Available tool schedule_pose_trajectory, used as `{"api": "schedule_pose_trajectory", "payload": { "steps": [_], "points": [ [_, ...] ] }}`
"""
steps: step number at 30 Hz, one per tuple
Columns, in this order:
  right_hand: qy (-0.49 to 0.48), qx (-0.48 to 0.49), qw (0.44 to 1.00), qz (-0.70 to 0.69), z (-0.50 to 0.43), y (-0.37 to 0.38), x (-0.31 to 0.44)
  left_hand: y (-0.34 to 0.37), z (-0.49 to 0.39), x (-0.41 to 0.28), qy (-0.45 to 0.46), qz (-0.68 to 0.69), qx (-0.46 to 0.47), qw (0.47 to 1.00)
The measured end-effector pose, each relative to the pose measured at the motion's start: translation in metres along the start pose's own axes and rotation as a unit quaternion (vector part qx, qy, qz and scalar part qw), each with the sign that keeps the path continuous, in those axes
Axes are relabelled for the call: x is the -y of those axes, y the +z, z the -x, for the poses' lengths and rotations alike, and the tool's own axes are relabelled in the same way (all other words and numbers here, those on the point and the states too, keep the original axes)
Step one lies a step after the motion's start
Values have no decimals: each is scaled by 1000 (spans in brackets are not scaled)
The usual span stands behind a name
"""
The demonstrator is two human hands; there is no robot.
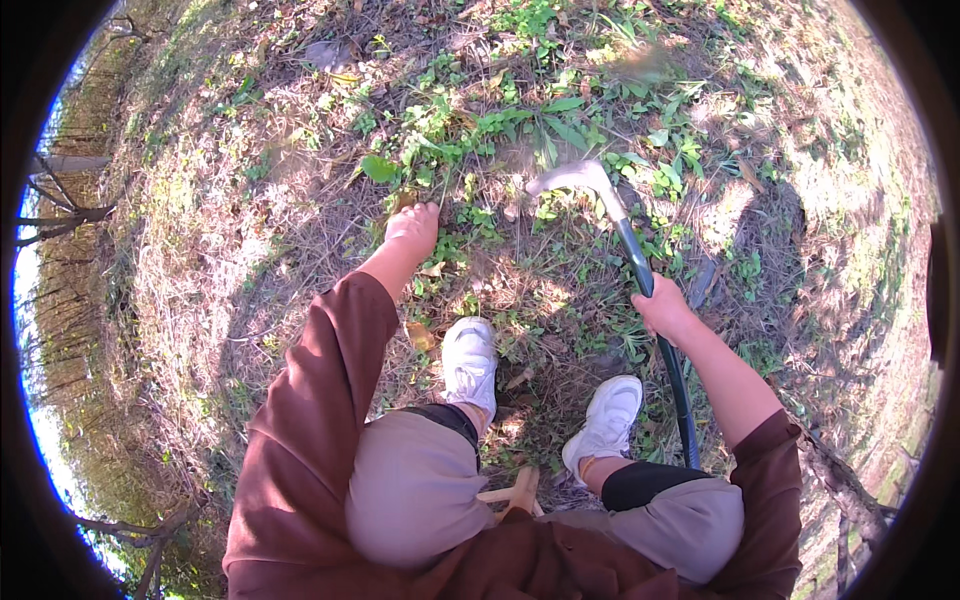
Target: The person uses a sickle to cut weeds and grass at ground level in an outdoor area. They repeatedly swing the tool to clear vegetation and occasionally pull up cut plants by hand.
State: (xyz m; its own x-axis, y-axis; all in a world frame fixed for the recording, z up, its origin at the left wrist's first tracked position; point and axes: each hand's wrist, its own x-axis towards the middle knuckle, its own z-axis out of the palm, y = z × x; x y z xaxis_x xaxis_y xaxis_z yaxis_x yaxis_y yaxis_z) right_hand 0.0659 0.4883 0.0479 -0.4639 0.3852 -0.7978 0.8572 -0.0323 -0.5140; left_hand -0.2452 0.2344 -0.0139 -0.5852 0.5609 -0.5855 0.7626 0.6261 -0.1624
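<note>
A sickle with a curved metal blade (574, 177) and a long dark green handle (636, 259) is in my right hand (666, 309). Its fingers wrap the middle of the handle. The blade is just above or among low green weeds (551, 202), its tip pointing left; I cannot tell whether it touches soil. My left hand (414, 225) is low at the weeds left of the blade, fingers curled downward. A broad green leaf (379, 169) is just beyond it. Its fingertips are hidden, so whether they hold stems is unclear.
My white shoes (469, 364) stand apart on ground strewn with dry grass. Pale wooden pieces (523, 489), perhaps part of a stool, show between my legs. A bare branch (840, 480) rises at the right, and more branches (71, 214) stand at the left rim.
</note>
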Motion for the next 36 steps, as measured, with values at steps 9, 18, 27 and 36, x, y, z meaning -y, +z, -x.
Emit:
{"api": "schedule_pose_trajectory", "payload": {
  "steps": [9,18,27,36],
  "points": [
    [-36,-1,999,11,32,-11,2,37,41,3,-26,127,-10,992],
    [-192,-157,954,170,-44,23,57,8,28,-27,32,146,-237,960],
    [-64,78,994,-53,-23,18,19,-9,6,-50,16,219,-104,970],
    [-187,-158,965,93,-52,-3,20,-39,-48,-65,18,147,-201,968]
  ]
}}
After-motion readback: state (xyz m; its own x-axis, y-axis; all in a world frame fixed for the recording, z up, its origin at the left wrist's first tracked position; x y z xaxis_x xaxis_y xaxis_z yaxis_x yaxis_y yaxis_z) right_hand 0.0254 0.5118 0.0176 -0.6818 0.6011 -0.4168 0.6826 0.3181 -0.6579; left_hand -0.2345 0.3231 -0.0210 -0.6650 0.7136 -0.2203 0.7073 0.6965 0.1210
